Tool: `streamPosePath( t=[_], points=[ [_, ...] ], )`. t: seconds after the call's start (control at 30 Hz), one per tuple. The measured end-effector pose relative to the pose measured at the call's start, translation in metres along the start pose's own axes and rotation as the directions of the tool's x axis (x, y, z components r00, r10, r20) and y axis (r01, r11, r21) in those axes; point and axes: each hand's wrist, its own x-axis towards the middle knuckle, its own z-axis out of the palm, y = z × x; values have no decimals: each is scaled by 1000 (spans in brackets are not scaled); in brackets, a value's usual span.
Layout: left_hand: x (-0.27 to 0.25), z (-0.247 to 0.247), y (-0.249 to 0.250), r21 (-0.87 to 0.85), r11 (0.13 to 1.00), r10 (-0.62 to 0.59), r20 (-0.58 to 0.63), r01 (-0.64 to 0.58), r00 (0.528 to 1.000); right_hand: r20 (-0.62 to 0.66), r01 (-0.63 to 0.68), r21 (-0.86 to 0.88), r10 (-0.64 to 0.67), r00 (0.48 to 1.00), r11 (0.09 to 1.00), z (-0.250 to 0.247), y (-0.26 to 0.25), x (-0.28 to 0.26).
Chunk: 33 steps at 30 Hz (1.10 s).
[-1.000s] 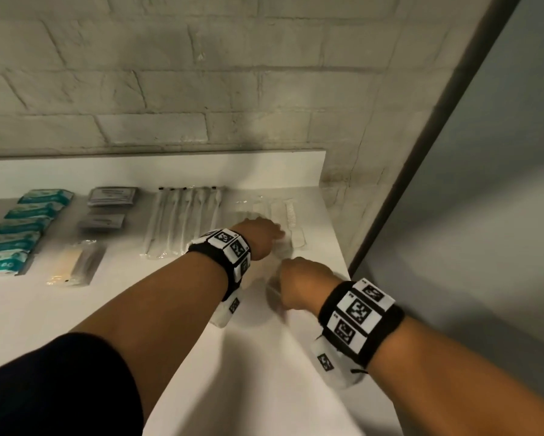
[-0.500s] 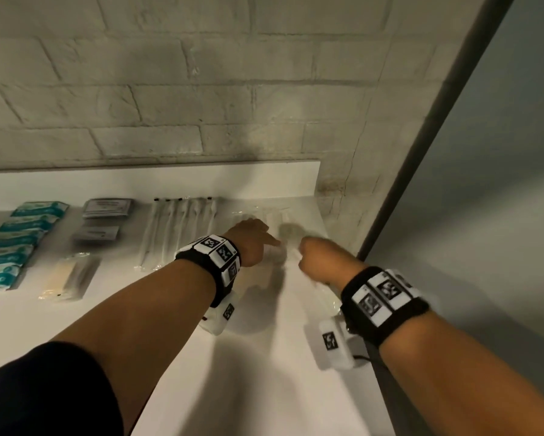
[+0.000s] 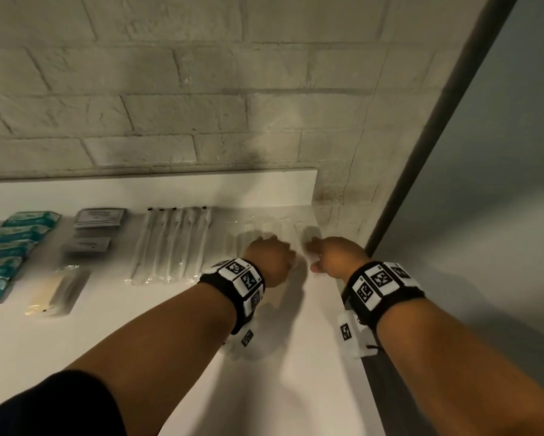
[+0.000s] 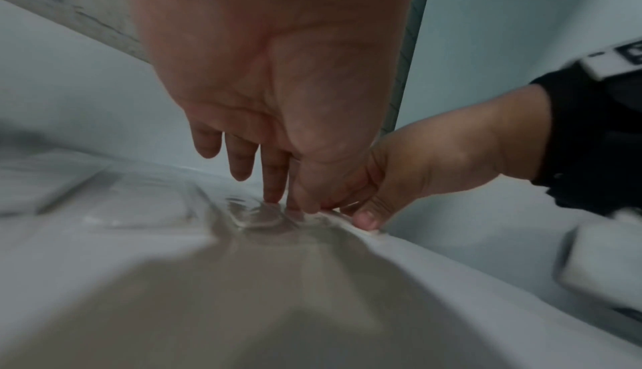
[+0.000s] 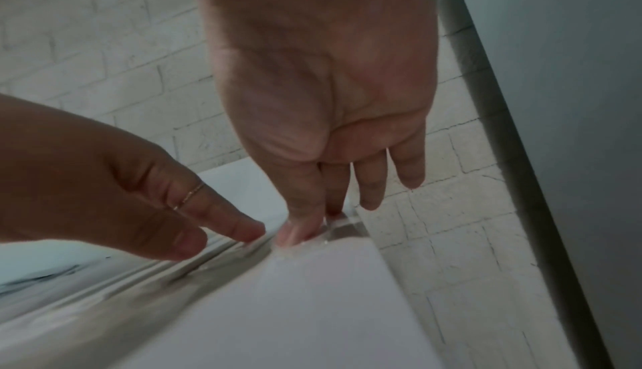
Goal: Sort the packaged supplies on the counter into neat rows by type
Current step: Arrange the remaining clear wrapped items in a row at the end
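Observation:
Both hands are at the far right end of the white counter (image 3: 138, 325), on a row of clear flat packets (image 3: 264, 228) that are hard to make out. My left hand (image 3: 283, 247) has straight fingers, and their fingertips (image 4: 274, 196) press on a clear packet (image 4: 259, 215). My right hand (image 3: 314, 250) is just beside it. Its thumb (image 4: 366, 218) and forefinger pinch the edge of a clear packet (image 5: 344, 226) by the counter's right corner. The left hand (image 5: 225, 235) nearly touches the right hand (image 5: 312, 226).
Sorted rows lie to the left: long white swab packets (image 3: 173, 243), grey sachets (image 3: 99, 218), a tan packet (image 3: 56, 291) and teal packs (image 3: 9, 247). A brick wall rises behind the low backsplash (image 3: 170, 190). The counter's right edge (image 3: 361, 372) drops off beside my right wrist.
My right hand has moved from the counter's middle forward to the far right corner, beside the left hand. The left hand stayed on the clear packets, shifting only slightly.

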Motion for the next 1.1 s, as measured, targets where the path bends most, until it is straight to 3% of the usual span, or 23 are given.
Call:
streamPosePath(
  t=[0.1,0.2,0.4,0.53,0.8,0.97,1.1],
  points=[
    [-1,2,1,2,1000,27,-80,-27,996,-21,-42,-19,42,999,999,-3,-3,10],
    [-1,4,1,-30,999,20,-82,-23,996,-28,-82,-17,81,996,996,-1,-6,16],
    [3,9,-1,-140,989,-67,-175,43,982,-87,-65,14,66,994,998,3,0,16],
    [7,9,-1,-76,996,-52,-129,42,990,-64,-48,-2,48,997,999,5,1,14],
    [4,7,1,-123,992,-55,-146,37,988,-55,-29,6,29,998,1000,4,0,11],
    [-6,10,-2,-159,978,-166,-200,135,966,-82,128,-79,-134,988,989,1,-10,-1],
    [-14,12,-4,-121,978,-183,-110,169,977,-27,186,-133,-191,981,974,-1,-27,-7]
  ],
)
